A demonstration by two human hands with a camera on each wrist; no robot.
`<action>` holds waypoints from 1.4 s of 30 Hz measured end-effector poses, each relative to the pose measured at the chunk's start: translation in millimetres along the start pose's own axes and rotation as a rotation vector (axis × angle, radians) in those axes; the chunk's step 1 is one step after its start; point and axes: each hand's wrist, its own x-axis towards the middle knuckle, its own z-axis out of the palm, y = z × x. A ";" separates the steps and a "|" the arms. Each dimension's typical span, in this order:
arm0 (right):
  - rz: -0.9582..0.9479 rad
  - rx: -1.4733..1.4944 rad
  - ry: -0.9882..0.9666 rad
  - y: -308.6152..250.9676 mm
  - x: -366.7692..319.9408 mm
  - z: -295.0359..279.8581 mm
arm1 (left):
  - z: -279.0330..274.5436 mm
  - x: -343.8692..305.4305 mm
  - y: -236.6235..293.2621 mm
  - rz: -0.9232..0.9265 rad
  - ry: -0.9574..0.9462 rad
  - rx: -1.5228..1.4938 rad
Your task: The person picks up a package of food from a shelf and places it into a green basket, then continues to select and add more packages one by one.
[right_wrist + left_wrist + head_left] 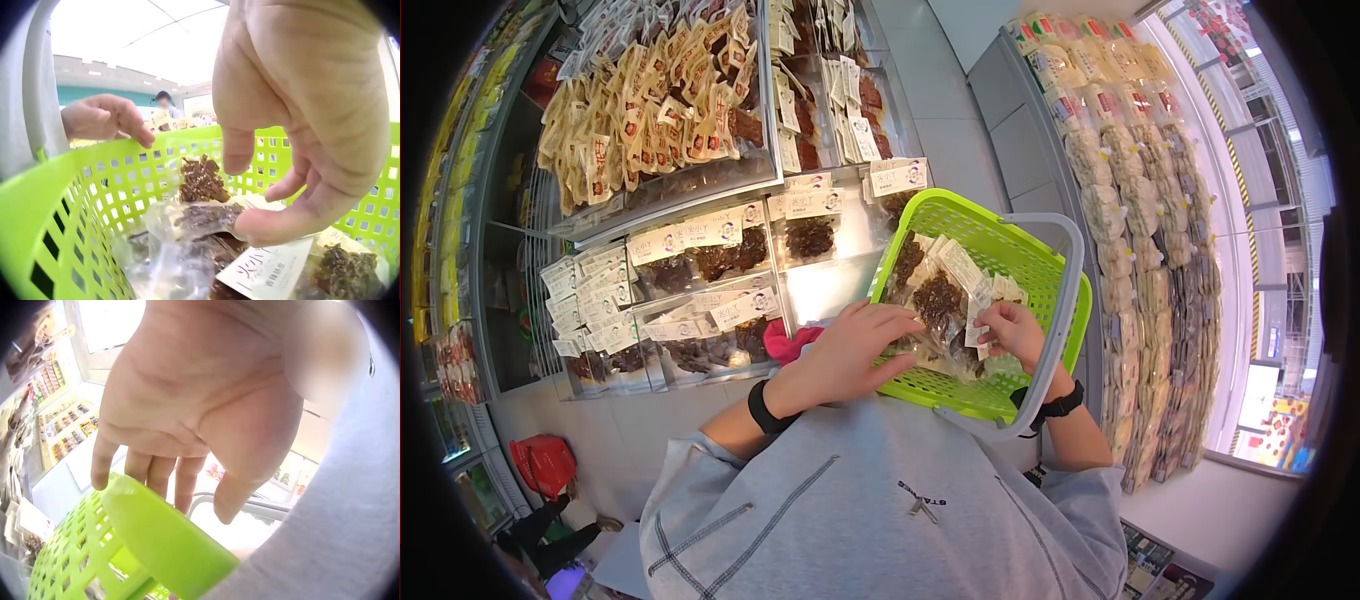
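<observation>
A green basket (955, 398) with a grey handle (1068, 290) stands in front of the person, holding several clear packets of dark food with white labels. The right hand (1015, 335) is inside it, fingers bent over the packets; in the right wrist view the hand (306, 125) has thumb and fingers apart above a labelled packet (206, 219), the lower fingertip at the packet's edge. At the basket's left rim the left hand (850, 350) reaches over with relaxed fingers. The left wrist view shows that hand (194, 412) with extended fingers by the green rim (162, 537), gripping nothing.
Left of the basket, display trays (780, 290) hold labelled dark packets, with a heap of tan packets (650, 120) behind. A shelf of pale packets (1140, 220) stands to the right. A red bag (543, 464) is on the floor at lower left.
</observation>
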 end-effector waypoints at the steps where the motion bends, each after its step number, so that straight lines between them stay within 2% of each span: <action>1: -0.038 -0.054 0.064 -1.8 -1.4 2.6 | -1.1 1.4 0.5 0.006 -0.008 0.076; 4: -0.023 0.023 0.164 6.0 9.4 11.8 | 2.2 3.2 4.4 0.025 -0.048 0.248; 7: 0.063 0.334 0.179 1.0 19.5 17.0 | 8.4 3.5 4.1 0.032 -0.094 0.301; 9: 0.060 0.490 0.022 21.3 41.1 5.1 | 7.6 2.4 6.7 0.016 -0.109 0.292; 13: 0.051 0.818 -0.290 2.4 27.0 2.9 | -0.9 6.8 17.7 -0.009 -0.047 0.326; 16: -0.116 0.753 -0.368 -37.5 -11.7 14.7 | -1.6 15.8 24.0 0.021 -0.016 0.247; 18: -0.147 0.760 -0.421 -56.3 -30.6 19.2 | 2.5 23.5 27.2 0.023 0.018 0.161; 21: -0.198 0.797 -0.497 -53.9 -29.8 14.9 | 4.5 27.6 34.4 0.069 0.134 0.218; 22: -0.212 0.813 -0.524 -52.1 -29.6 13.6 | 7.1 29.4 33.9 0.078 0.183 0.150; 24: -0.277 0.731 -0.534 -55.7 -34.5 15.3 | 13.8 32.8 32.3 0.089 0.284 0.012; 27: -0.344 0.640 -0.603 -58.7 -33.7 19.5 | 20.7 39.7 32.8 -0.010 0.243 0.089; 30: -0.361 0.592 -0.638 -55.8 -35.6 23.3 | 30.4 41.2 25.1 -0.046 0.231 0.036; 33: -0.354 0.419 -0.647 -51.0 -34.6 18.1 | 16.7 40.8 31.6 -0.414 -0.119 -0.016; 34: -0.347 0.339 -0.649 -47.8 -32.9 14.2 | 16.2 36.9 28.5 -0.374 -0.061 -0.034; 36: -0.380 0.071 -0.484 -25.5 -15.1 -0.4 | 16.0 26.3 16.2 -0.292 0.055 -0.068; 37: -0.388 -0.060 -0.401 -10.7 -6.5 -8.8 | 16.6 20.7 8.3 -0.318 0.094 -0.122; 38: -0.274 -0.053 -0.268 0.2 -0.5 -17.2 | 16.6 15.8 -0.5 -0.345 0.133 -0.175; 41: -0.275 -0.479 -0.027 23.6 13.5 -41.6 | 14.8 7.8 -12.9 -0.364 0.208 -0.413; 42: -0.382 -0.488 -0.011 45.9 30.0 -54.2 | 20.1 5.7 -19.1 -0.351 0.234 -0.490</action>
